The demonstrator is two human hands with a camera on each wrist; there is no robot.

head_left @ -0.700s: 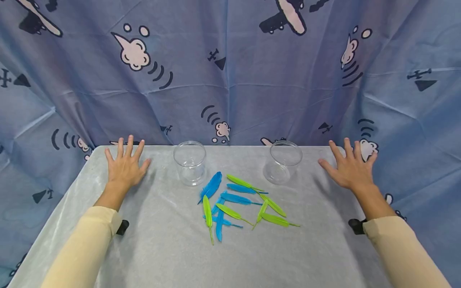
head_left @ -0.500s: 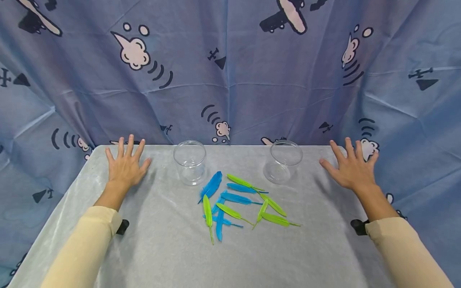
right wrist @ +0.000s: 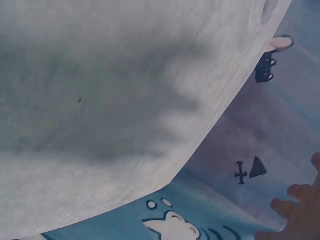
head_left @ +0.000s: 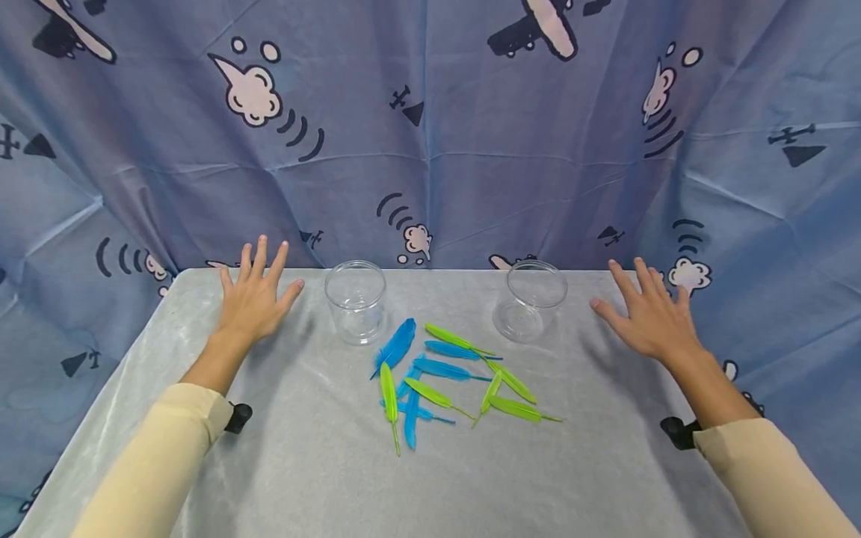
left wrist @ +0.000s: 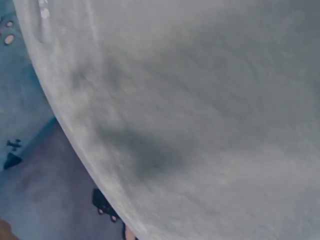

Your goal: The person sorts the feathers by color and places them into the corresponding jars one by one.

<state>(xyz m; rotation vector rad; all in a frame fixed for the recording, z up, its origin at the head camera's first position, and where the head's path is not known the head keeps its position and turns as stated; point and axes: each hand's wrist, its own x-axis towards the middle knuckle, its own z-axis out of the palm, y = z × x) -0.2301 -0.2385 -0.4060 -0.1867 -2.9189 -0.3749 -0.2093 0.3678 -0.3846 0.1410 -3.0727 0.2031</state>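
Feathers (head_left: 440, 368) were spread flat in a loose cluster over the middle of the pale surface (head_left: 430, 486), nearer the viewer than the left cup (head_left: 356, 321) and the right cup (head_left: 529, 300). Being light, the feathers could be scattered by a draught or a sudden sweep; where they were crossed, a neighbour could be dragged along if 1 were lifted. The cups, set near the far edge, could be tipped by a careless knock. In all, 12 feathers were counted: 6 blue feathers (head_left: 395, 347) and 6 green feathers (head_left: 389, 396). The 2 clear cups were stood upright and apart. Farther out, the left hand (head_left: 254, 299) and the right hand (head_left: 649, 317) were held with fingers spread wide, nothing gripped, apparently above the surface, judging by their shadows (left wrist: 145, 150). Behind, 1 blue curtain (head_left: 471, 127) printed with aeroplanes was hung.
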